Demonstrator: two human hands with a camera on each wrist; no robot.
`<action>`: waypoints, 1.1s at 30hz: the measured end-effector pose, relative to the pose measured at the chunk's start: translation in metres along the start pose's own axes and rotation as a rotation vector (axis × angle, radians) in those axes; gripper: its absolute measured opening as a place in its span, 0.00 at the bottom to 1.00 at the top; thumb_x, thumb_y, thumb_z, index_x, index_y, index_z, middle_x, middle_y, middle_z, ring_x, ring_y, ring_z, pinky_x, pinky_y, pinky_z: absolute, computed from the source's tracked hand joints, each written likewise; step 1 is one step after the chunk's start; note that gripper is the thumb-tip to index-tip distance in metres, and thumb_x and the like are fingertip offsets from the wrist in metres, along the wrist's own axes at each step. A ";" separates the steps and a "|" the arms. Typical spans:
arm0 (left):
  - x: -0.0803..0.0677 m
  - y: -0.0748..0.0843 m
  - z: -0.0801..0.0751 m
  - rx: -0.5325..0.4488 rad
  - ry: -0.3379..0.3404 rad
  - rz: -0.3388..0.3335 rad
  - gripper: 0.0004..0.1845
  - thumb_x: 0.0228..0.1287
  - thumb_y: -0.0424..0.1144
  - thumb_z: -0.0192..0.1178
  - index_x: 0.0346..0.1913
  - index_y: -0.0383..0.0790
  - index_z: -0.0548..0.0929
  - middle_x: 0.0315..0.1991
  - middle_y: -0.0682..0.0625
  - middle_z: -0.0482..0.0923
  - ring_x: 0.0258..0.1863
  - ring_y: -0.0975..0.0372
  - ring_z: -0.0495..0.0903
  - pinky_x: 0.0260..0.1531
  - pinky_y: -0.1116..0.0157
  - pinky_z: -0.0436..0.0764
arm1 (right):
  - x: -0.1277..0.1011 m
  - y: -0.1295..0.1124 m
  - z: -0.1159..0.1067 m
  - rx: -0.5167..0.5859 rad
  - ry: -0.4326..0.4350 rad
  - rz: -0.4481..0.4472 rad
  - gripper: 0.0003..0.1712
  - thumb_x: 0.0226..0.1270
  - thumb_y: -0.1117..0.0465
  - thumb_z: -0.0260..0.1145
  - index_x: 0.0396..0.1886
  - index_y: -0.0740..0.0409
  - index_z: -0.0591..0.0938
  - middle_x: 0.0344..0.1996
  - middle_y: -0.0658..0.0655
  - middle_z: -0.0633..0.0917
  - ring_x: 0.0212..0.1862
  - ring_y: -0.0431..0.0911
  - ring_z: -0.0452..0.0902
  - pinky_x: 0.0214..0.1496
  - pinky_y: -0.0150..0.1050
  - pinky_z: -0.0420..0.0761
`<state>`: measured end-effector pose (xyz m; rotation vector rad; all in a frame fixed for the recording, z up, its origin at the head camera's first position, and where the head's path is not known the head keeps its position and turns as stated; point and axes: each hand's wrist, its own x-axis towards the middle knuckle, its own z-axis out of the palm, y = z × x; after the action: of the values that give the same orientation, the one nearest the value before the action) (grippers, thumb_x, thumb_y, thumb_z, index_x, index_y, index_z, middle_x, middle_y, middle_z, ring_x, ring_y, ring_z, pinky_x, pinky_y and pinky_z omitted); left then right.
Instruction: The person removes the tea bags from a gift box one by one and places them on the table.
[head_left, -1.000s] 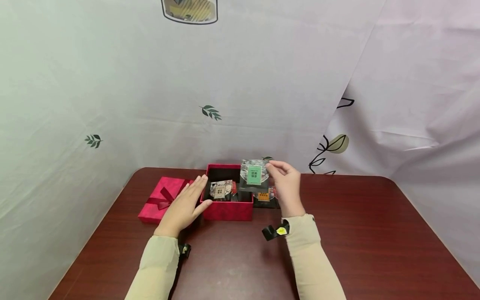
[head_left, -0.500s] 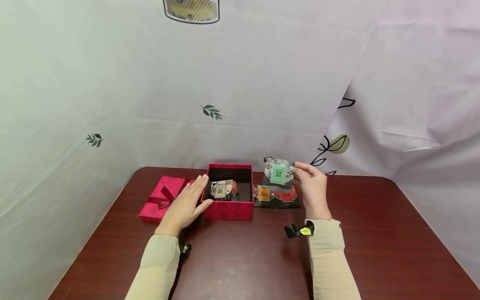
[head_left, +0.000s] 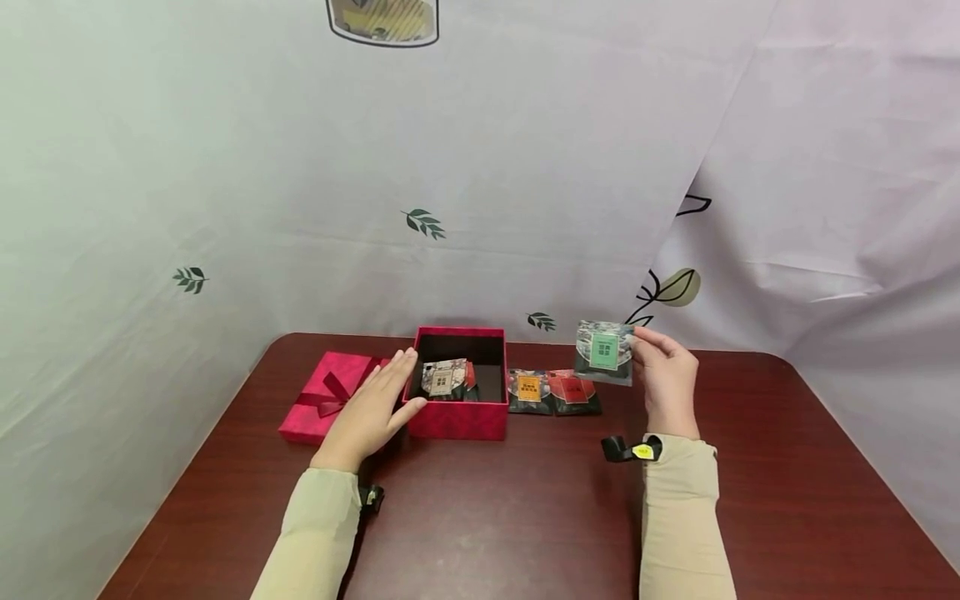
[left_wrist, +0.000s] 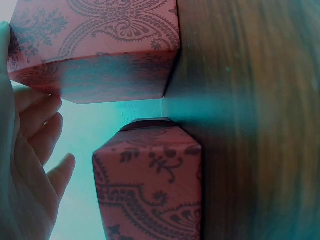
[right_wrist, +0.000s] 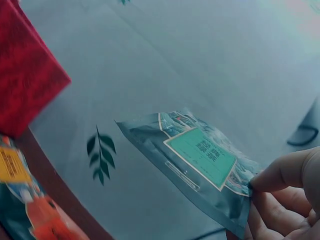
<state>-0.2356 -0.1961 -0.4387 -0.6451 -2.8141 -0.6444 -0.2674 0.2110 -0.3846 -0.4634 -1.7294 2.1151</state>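
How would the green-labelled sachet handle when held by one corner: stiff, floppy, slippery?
The green-labelled sachet probably is light and fairly stiff: the right hand pinches one edge, yet it stays flat. Its glossy film may be slippery.

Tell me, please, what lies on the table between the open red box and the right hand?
In the head view, two packets lie there side by side: an orange-label packet near the red box and a red-label packet toward the right hand.

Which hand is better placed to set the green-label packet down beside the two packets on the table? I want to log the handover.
The right hand: its grip already pinches the green-label packet just above and right of the two packets. The left hand rests flat against the red box.
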 end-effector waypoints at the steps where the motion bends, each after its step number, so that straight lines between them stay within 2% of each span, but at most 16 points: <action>1: 0.000 0.000 0.000 -0.001 -0.001 -0.002 0.41 0.74 0.55 0.57 0.80 0.37 0.57 0.80 0.42 0.54 0.79 0.48 0.52 0.77 0.46 0.52 | 0.002 0.001 -0.002 -0.010 0.010 -0.002 0.17 0.67 0.69 0.68 0.54 0.68 0.85 0.31 0.45 0.87 0.30 0.35 0.84 0.32 0.27 0.83; 7: 0.000 -0.001 0.000 0.003 0.014 0.004 0.42 0.73 0.56 0.57 0.80 0.37 0.57 0.79 0.41 0.55 0.79 0.47 0.53 0.76 0.45 0.53 | 0.013 0.009 -0.014 -0.065 0.055 0.009 0.18 0.68 0.68 0.67 0.56 0.68 0.84 0.34 0.45 0.85 0.30 0.34 0.82 0.31 0.27 0.81; 12: 0.000 -0.002 0.002 0.015 0.014 0.012 0.42 0.74 0.56 0.57 0.80 0.37 0.57 0.79 0.41 0.55 0.78 0.46 0.55 0.76 0.44 0.54 | 0.019 0.018 -0.024 -0.112 0.084 0.060 0.17 0.69 0.67 0.66 0.56 0.64 0.85 0.42 0.49 0.81 0.33 0.35 0.80 0.32 0.26 0.80; 19: 0.000 -0.001 0.002 0.021 0.021 0.015 0.42 0.73 0.56 0.57 0.79 0.36 0.58 0.79 0.41 0.56 0.78 0.47 0.54 0.76 0.45 0.54 | 0.028 0.035 -0.032 -0.235 0.107 0.048 0.18 0.69 0.69 0.64 0.57 0.68 0.84 0.47 0.53 0.80 0.40 0.36 0.76 0.36 0.24 0.78; 25: 0.000 -0.001 0.002 0.020 0.007 0.007 0.42 0.73 0.55 0.58 0.80 0.37 0.57 0.80 0.41 0.55 0.79 0.47 0.53 0.76 0.45 0.54 | 0.033 0.048 -0.038 -0.358 0.105 0.048 0.18 0.71 0.68 0.62 0.58 0.68 0.83 0.54 0.59 0.81 0.42 0.35 0.74 0.39 0.24 0.76; 30: 0.000 -0.001 0.001 0.013 -0.001 -0.002 0.41 0.73 0.55 0.58 0.80 0.37 0.57 0.80 0.42 0.54 0.79 0.48 0.53 0.76 0.46 0.53 | 0.034 0.056 -0.040 -0.420 0.112 0.033 0.17 0.70 0.68 0.63 0.56 0.69 0.84 0.51 0.63 0.83 0.37 0.33 0.74 0.36 0.24 0.75; 33: 0.000 -0.001 0.001 0.009 0.009 0.005 0.41 0.73 0.55 0.58 0.80 0.37 0.57 0.79 0.41 0.55 0.79 0.47 0.54 0.76 0.45 0.54 | 0.035 0.059 -0.042 -0.435 0.111 0.030 0.17 0.70 0.68 0.63 0.56 0.69 0.84 0.51 0.64 0.83 0.38 0.35 0.74 0.37 0.24 0.75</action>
<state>-0.2363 -0.1962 -0.4402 -0.6454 -2.8049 -0.6314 -0.2830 0.2529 -0.4517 -0.7132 -2.1271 1.6869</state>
